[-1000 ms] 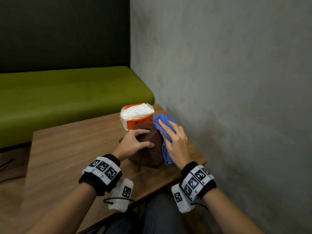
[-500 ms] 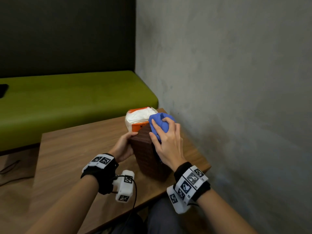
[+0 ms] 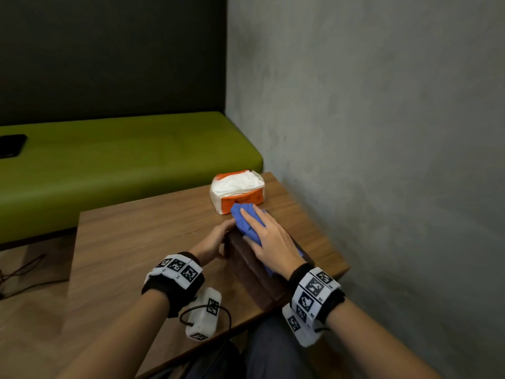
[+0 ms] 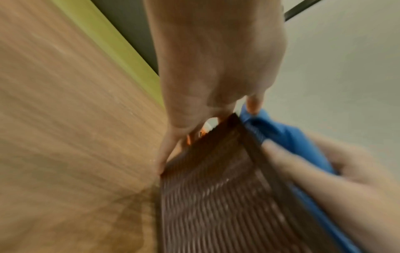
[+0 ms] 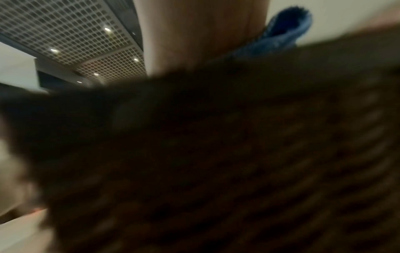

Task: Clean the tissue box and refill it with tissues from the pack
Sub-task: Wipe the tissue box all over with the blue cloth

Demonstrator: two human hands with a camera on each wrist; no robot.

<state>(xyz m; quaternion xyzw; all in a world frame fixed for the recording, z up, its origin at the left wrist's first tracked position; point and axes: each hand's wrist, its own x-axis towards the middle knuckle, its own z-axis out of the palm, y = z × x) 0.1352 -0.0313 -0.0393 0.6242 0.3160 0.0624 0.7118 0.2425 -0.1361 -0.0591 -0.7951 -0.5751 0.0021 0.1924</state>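
brown woven box (image 3: 254,269) lies on the bench (image 3: 142,242), long axis running away from the person, right hand (image 3: 269,243) flat on the blue cloth (image 3: 247,224) atop it, left hand (image 3: 211,242) gripping its far-left corner (pack (image 3: 237,191) just beyond).

Place: looking like a café or office lounge booth
Seating: green padded bench (image 3: 131,165) running along a dark back panel (image 3: 109,56); wooden table (image 3: 142,242) standing before it
Walls: bare grey concrete (image 3: 369,119)
Ceiling: grid panels (image 5: 71,34) holding recessed lights
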